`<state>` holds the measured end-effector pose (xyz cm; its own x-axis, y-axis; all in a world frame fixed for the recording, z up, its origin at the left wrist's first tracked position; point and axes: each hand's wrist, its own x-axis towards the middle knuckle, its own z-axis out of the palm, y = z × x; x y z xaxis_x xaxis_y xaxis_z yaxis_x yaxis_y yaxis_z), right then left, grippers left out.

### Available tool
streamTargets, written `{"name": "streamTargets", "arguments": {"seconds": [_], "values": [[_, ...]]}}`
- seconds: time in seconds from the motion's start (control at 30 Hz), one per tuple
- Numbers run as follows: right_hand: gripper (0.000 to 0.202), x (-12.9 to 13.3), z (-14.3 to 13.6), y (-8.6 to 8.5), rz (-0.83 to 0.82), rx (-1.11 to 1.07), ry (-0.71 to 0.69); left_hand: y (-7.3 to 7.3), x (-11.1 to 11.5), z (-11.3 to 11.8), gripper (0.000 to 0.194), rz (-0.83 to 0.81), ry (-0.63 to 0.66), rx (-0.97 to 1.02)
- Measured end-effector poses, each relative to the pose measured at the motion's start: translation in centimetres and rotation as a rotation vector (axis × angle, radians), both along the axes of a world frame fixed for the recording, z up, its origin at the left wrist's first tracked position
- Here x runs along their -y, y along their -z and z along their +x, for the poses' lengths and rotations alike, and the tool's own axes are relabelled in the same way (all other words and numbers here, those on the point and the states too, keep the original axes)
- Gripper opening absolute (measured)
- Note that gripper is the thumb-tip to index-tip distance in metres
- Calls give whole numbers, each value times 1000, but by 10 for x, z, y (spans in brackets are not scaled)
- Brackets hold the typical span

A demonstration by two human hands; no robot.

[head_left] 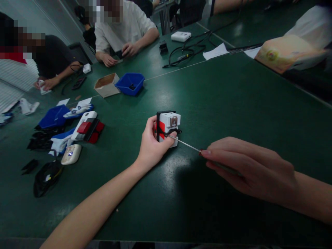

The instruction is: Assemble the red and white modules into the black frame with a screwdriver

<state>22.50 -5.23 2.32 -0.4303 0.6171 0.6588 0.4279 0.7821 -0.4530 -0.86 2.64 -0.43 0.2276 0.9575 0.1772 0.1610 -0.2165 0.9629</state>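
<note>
Centrally in the frame, the left hand (153, 147) holds the white module (166, 125) in a thumb-and-finger grip, presumably bracing it against the thin-shafted tool (186, 145). The right hand (254, 167), lower right, pinches the tool narrowly, likely for aim. Module: boxy, black-framed, with red side panel (162, 127) and brownish clip (173, 121).

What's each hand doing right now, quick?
Left hand: closed, holding the white device.
Right hand: closed, holding the screwdriver.
</note>
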Motion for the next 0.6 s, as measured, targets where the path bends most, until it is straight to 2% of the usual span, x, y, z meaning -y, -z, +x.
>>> {"name": "streamTargets", "arguments": {"seconds": [0.17, 0.4, 0.5, 0.6], "values": [[35, 3, 0, -3, -47, -3, 13, 0, 1, 1, 50, 5, -2, -2], [30, 0, 0, -2, 53, 108, 2, -2, 2, 1, 50, 19, -19, -10], [18, -2, 4, 0, 26, 155, 61, -1, 2, 0, 51, 45, -21, -29], [25, -3, 5, 4, -18, 173, 151, 0, 2, 0, 52, 64, -27, -25]]}}
